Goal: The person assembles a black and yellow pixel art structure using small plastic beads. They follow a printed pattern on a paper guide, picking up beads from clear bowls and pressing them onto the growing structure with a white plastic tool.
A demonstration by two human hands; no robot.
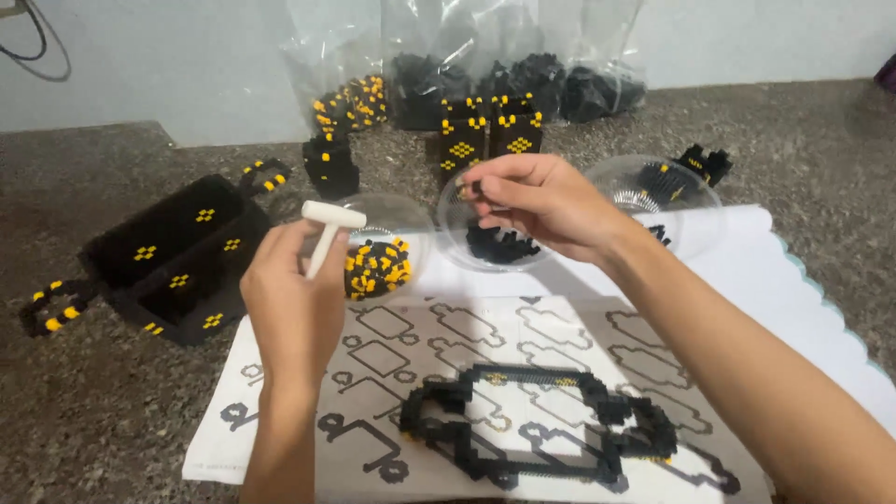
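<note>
While the left hand [297,301] grips a small white mallet [329,230], right hand [546,203] pinches a tiny black-and-yellow piece [467,189] over the clear bowl [495,245] at twelve o'clock, half-built black frame [537,425] on the pattern sheet [373,355] at six.

Head camera looks down, close over the worktop [93,420].

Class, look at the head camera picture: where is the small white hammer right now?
The white hammer is left of centre, gripped in the left hand, just left of the clear bowl of black-and-yellow bricks.
</note>
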